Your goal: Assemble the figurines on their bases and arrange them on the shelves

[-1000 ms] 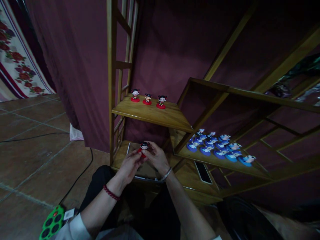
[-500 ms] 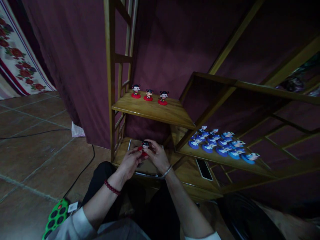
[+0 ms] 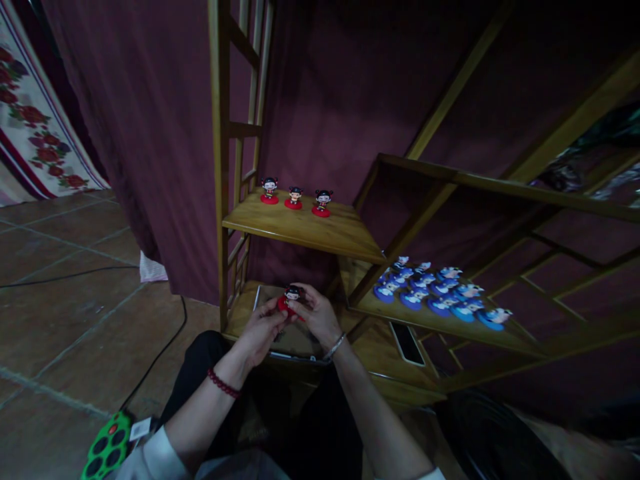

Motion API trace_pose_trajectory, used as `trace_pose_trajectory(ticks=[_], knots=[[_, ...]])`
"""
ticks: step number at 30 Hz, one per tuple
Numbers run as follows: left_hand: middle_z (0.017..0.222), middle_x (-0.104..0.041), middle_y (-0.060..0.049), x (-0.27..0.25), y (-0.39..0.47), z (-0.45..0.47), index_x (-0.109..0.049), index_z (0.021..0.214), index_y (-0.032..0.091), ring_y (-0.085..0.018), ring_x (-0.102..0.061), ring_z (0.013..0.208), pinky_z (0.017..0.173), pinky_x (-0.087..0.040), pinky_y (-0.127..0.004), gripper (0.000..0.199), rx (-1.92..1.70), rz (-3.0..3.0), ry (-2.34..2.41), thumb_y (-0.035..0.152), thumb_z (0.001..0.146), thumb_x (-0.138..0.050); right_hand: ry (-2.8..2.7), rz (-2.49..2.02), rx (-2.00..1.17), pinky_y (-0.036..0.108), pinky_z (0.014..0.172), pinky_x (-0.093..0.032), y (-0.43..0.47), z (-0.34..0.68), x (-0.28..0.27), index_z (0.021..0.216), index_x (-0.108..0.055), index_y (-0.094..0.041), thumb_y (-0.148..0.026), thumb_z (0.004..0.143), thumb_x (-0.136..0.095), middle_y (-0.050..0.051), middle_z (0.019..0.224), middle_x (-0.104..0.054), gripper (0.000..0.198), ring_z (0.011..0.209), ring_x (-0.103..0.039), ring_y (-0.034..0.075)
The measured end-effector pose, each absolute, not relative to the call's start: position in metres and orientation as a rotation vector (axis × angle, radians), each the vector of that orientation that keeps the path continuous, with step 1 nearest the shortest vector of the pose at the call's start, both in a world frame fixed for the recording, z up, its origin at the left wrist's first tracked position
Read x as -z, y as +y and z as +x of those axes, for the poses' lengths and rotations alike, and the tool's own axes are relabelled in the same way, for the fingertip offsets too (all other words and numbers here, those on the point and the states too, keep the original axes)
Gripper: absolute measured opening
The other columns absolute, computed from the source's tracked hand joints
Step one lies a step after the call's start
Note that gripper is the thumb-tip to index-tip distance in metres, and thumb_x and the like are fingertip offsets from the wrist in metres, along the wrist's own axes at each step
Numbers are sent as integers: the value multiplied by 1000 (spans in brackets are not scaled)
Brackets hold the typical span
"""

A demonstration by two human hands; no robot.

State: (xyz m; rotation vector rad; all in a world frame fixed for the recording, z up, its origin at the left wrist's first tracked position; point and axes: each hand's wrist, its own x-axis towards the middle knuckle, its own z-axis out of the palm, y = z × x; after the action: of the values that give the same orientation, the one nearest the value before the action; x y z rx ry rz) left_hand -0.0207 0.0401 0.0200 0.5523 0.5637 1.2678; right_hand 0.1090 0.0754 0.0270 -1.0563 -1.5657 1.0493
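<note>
Between my two hands is a small figurine (image 3: 292, 293) with black hair and a red round base. My left hand (image 3: 263, 327) grips the base from the left, fingers closed on it. From the right, my right hand (image 3: 317, 313) pinches the same figurine near its front. Below my hands lies an open shallow box (image 3: 300, 341), partly hidden by them. On the wooden shelf (image 3: 300, 227) above stand three similar figurines on red bases: a left one (image 3: 269, 189), a middle one (image 3: 294, 198) and a right one (image 3: 323, 203).
Several blue-based figurines (image 3: 443, 293) fill a shelf to the right. A phone (image 3: 407, 343) lies on the lower board. Wooden posts (image 3: 219, 167) frame the left side. On the tiled floor at lower left is a green power strip (image 3: 107, 447) with a black cable (image 3: 160, 353).
The view has shifted slightly, so the shelf sits a little lower. Both hands still hold the figurine, whose red base now shows more.
</note>
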Motion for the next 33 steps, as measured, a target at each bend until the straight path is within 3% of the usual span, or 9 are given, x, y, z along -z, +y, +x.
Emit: trace_pose_trajectory(ticks=[7,19,24,29,33], knots=[[102,-65,-5,-17,37,-20,-66,96,15,-14,-60,91,85,-47,-27,34,-1305,557,531,10,63,-71,-1562,-1013,-1068,35,85,-47,71,108,-36,100,-58,-20,-29,66,-68,4,96,-66,36,91,-61,18],[90,-67,-5,-24,30,-25,-68,94,14,-12,-63,77,74,-47,-22,30,-1278,619,548,12,64,-72,-1670,-993,-1034,33,83,-47,64,111,-43,102,-56,-21,-31,70,-65,3,96,-64,35,91,-59,17],[90,-67,-6,-22,31,-25,-67,92,13,-12,-63,74,72,-47,-22,27,-1250,639,520,14,65,-72,-1687,-993,-1084,29,69,-52,61,114,-44,104,-55,-22,-34,71,-64,3,97,-63,37,90,-59,18],[94,-67,-6,-23,33,-24,-65,96,14,-13,-63,79,75,-48,-24,33,-1249,659,528,15,64,-73,-1678,-999,-1053,33,83,-48,64,117,-44,104,-56,-22,-32,70,-65,3,97,-63,37,92,-59,17],[101,-65,-6,-26,34,-23,-62,104,18,-15,-63,81,75,-48,-26,42,-1292,663,542,16,64,-73,-1631,-1003,-1096,34,83,-49,67,117,-47,106,-56,-23,-34,70,-66,3,98,-64,40,91,-60,18]])
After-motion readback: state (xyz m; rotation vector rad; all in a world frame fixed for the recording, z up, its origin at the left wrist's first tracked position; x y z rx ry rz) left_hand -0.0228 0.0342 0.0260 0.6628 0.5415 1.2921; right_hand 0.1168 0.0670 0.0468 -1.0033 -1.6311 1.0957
